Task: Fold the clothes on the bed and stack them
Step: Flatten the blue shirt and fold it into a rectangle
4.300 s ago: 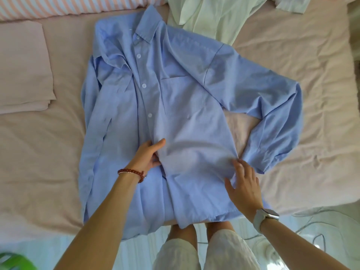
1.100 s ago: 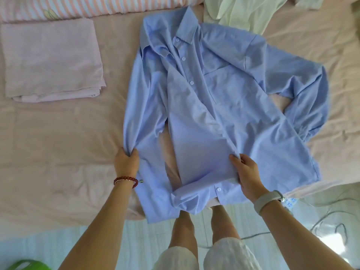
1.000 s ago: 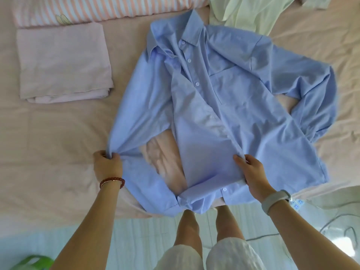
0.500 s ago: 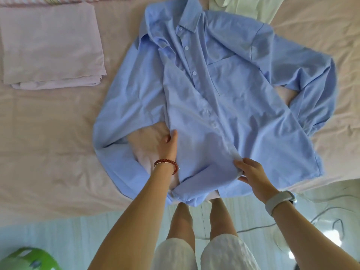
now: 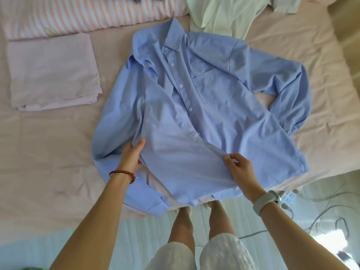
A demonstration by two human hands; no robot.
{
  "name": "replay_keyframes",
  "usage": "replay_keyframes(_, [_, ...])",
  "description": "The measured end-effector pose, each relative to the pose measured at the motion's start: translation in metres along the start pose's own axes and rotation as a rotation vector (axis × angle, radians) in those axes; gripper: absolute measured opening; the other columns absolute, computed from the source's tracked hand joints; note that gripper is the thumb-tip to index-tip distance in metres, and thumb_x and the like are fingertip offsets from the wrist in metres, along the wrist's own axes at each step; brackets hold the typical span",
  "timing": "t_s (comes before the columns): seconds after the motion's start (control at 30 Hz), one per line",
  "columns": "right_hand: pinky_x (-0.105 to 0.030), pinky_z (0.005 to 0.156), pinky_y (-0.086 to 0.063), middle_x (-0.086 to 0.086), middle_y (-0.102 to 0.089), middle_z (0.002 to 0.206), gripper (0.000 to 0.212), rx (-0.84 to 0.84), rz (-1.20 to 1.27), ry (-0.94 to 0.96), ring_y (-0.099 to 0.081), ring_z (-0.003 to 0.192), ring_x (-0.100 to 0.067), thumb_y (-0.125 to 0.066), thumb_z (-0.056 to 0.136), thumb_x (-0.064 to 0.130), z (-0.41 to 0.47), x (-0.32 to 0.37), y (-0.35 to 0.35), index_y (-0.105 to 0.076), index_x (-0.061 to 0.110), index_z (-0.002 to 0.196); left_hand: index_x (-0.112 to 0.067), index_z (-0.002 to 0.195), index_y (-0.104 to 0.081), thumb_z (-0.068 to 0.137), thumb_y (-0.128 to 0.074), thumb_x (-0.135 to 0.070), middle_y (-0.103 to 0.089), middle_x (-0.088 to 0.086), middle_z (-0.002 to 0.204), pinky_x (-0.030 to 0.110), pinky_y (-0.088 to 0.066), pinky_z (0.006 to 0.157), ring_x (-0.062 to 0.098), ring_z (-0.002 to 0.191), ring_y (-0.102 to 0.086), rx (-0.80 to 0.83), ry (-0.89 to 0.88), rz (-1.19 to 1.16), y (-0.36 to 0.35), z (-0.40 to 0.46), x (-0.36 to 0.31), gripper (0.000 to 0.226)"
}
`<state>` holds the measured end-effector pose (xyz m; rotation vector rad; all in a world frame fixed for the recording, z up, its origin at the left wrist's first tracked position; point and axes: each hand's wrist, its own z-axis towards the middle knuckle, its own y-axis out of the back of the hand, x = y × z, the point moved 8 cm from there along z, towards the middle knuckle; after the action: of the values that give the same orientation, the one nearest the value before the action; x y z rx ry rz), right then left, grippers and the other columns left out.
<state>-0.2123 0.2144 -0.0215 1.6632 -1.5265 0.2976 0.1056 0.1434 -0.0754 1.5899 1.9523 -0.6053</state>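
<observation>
Your blue shirt point(image 5: 204, 106) lies front-up, collar away from you, on the pink bed point(image 5: 48, 145); your left hand point(image 5: 131, 155) grips its front panel, thumb on top; your right hand point(image 5: 241, 172) pinches the button edge; a folded pink cloth point(image 5: 52, 71) sits well left.

The shirt point(image 5: 224, 106) lies spread on the bed point(image 5: 48, 152), its collar away from me and its hem at the near edge. Left of the shirt sits a folded cloth point(image 5: 52, 71). Beyond the shirt's collar lie a pillow point(image 5: 87, 14) and, further right, another garment point(image 5: 224, 14).
</observation>
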Motion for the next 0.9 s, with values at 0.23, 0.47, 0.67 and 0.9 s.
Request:
replay_keyframes(0.23, [-0.028,0.052,-0.03,-0.012,-0.044,0.06,0.018,-0.089,0.163,0.005,-0.036,0.059,-0.019,-0.057,0.091,0.018,-0.015,-0.015,0.02,-0.057,0.015,0.074,0.0,0.096,-0.054,0.097,-0.042,-0.018,-0.052,0.011,0.084,0.028,-0.039,0.068,0.022,0.084,-0.046,-0.569,-0.205,0.216,0.071,-0.009,-0.021,0.022])
replay_keyframes(0.47, [-0.019,0.043,-0.025,-0.003,-0.038,0.056,0.03,0.156,-0.119,-0.224,-0.031,0.055,-0.016,-0.058,0.09,0.013,-0.013,-0.086,-0.002,-0.05,0.007,0.062,-0.012,0.121,-0.057,0.087,-0.063,-0.031,-0.063,0.007,0.114,0.042,-0.053,0.083,0.026,0.104,-0.061,-0.119,0.245,-0.093,0.015,-0.025,0.079,0.04])
replay_keyframes(0.67, [-0.015,0.044,-0.029,-0.002,-0.036,0.055,0.026,-0.082,-0.181,-0.003,-0.032,0.052,-0.015,-0.05,0.094,0.012,-0.014,-0.069,0.022,-0.045,0.007,0.069,-0.018,0.098,-0.063,0.091,-0.058,-0.015,-0.068,0.002,0.102,0.042,-0.049,0.092,0.021,0.099,-0.063,-0.051,0.021,0.097,-0.002,-0.057,0.093,0.01])
replay_keyframes(0.9, [-0.034,0.055,-0.029,-0.008,-0.046,0.059,0.026,-0.116,-0.359,0.059,-0.038,0.06,-0.031,-0.045,0.096,0.019,-0.022,-0.075,0.026,-0.046,0.009,0.072,-0.014,0.121,-0.046,0.075,-0.071,-0.034,-0.059,-0.007,0.108,0.025,-0.045,0.077,0.014,0.098,-0.059,-0.125,-0.076,0.443,0.018,-0.077,0.094,0.055])
